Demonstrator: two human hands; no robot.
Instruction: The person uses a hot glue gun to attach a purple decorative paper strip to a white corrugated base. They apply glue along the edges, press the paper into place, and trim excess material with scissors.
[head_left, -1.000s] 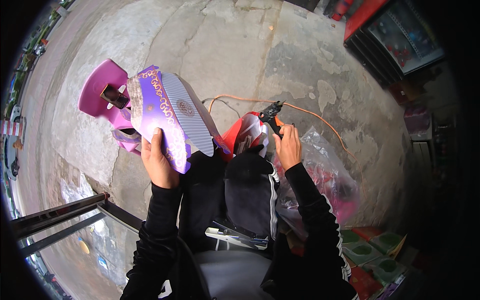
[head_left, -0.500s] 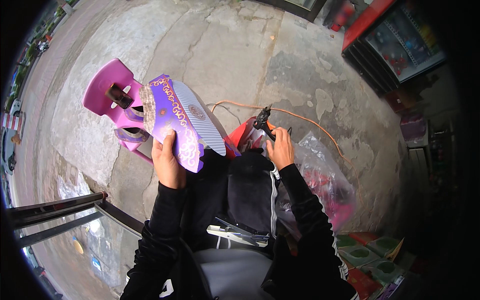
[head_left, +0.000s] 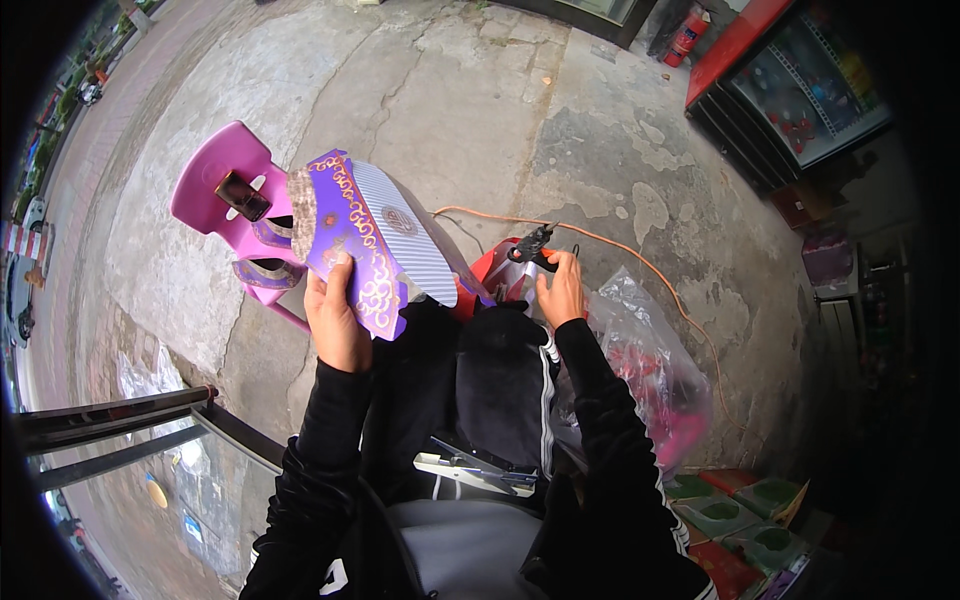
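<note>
My left hand (head_left: pixel 338 322) pinches the lower end of a purple cardboard piece (head_left: pixel 343 230) with gold scrollwork and a glittery edge. Against its right side lies a blue-and-white striped panel (head_left: pixel 415 240); how the two join is hard to see. In my right hand (head_left: pixel 563 294) is a black glue gun (head_left: pixel 530 246), fingers closed round its handle. The gun is apart from the cardboard, over a red container or bag (head_left: pixel 492 268) just beyond my knees. On my lap rests a long white-and-black tool (head_left: pixel 475 472), possibly a stapler.
A pink chair (head_left: pixel 205 185) at the left bears a phone (head_left: pixel 243 195) and purple cut-out pieces (head_left: pixel 268 272). A clear plastic bag (head_left: pixel 640 350) lies by my right leg. An orange cord (head_left: pixel 655 270) crosses the concrete. A glass-topped table (head_left: pixel 190 490) stands near left; a drinks fridge (head_left: pixel 800 90) far right.
My right hand has dipped slightly, and the glue gun has come down and tilted flatter. The cardboard has turned a little in my left hand.
</note>
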